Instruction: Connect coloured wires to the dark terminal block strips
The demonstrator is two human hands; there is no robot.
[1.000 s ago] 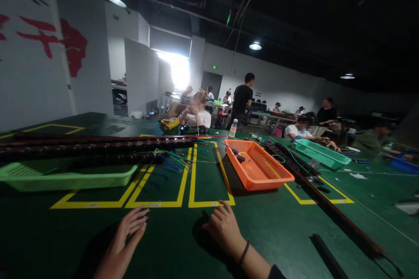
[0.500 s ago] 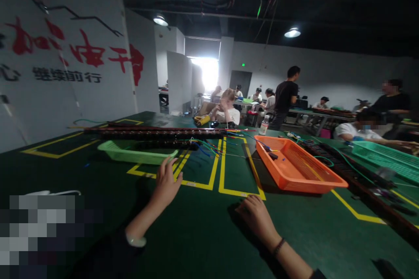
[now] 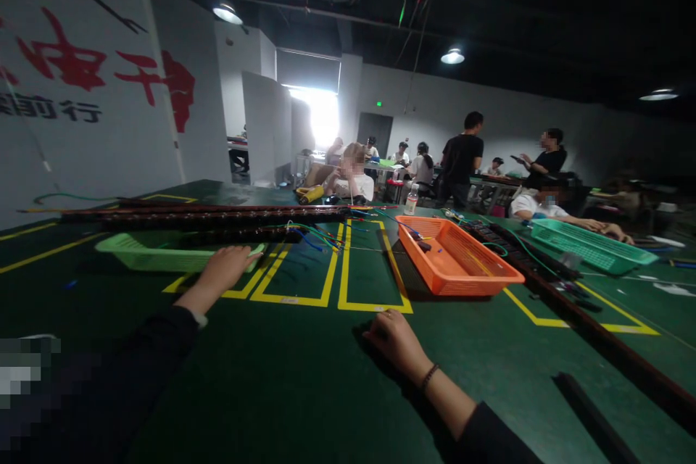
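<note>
My left hand [image 3: 225, 270] is at the right end of the light green basket [image 3: 157, 258], its fingers over the rim and partly hidden. My right hand [image 3: 396, 339] rests on the green table [image 3: 304, 377] with its fingers curled, just below a yellow taped rectangle [image 3: 375, 308]; nothing shows in it. Behind the green basket lie long dark strips [image 3: 217, 216], with loose coloured wires [image 3: 326, 238] at their right end. An orange basket [image 3: 462, 261] holding a few small dark parts stands to the right of the taped rectangle.
A long dark strip [image 3: 614, 351] runs down the right side, near a teal basket [image 3: 592, 245]. A bottle [image 3: 412, 199] and a yellow tool [image 3: 311, 194] stand at the far edge. Several people sit or stand beyond, one with hands beside the teal basket.
My left hand has moved left onto the green basket's end. The view has turned to the right, showing more of the table there. My right hand stays curled on the table.
</note>
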